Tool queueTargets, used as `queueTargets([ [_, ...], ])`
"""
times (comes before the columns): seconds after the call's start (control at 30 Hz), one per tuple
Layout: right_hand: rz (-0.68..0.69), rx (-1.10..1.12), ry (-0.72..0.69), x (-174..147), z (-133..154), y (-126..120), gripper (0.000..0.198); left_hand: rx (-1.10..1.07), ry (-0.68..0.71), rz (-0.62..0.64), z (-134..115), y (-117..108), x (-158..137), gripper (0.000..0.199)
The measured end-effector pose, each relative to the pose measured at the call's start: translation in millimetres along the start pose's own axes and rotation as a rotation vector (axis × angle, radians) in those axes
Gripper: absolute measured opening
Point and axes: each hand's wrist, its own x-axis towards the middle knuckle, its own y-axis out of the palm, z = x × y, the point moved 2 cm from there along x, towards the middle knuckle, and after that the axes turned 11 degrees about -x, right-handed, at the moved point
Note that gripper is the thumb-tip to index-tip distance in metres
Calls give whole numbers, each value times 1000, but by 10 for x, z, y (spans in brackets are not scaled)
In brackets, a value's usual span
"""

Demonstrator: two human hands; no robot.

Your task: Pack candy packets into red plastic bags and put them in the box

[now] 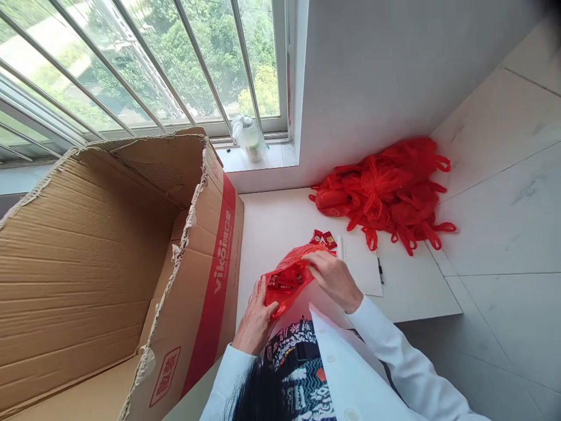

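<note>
A thin red plastic bag (291,256) lies spread at the table's near edge, its mouth held wide. Several small dark-red wrapped packets (286,279) show inside it. My left hand (256,316) grips the bag's left rim, thumb on the near side and fingers behind. On the opposite rim, my right hand (329,275) pinches the plastic with its fingers pressed together. Just beyond the bag, two or so loose red packets (328,238) rest on the table by a white notepad (362,272).
A big open cardboard box (219,234) with torn edges stands at the left. Bundled red plastic bags (385,187) are heaped at the back right against the wall. A black pen (380,272) lies on the notepad's right edge. A plastic-wrapped cup (250,140) stands on the windowsill.
</note>
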Motion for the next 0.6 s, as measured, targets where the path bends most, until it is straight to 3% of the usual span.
queueTargets([
  [0.1, -175, -177, 160, -111, -176, -169, 36, -39, -6, 67, 21, -77, -26, 19],
  [0.17, -115, -229, 212, -138, -270, -138, 29, -90, -37, 123, 19, -171, -45, 21],
  [0.27, 28, -115, 257, -162, -300, -73, 13, -200, -68, 139, 0, -372, -78, 23],
  [0.43, -35, 272, 110, -147, 2, -221, 12, -567, -75, -51, -15, -595, -76, 18],
  [0.5, -70, 379, 38, -104, 147, -273, 10, -706, -39, -167, -27, -568, -11, 31],
  [0.6, -80, 371, -50, -27, 312, -266, 12, -565, 20, -280, -62, -412, 153, 54],
])
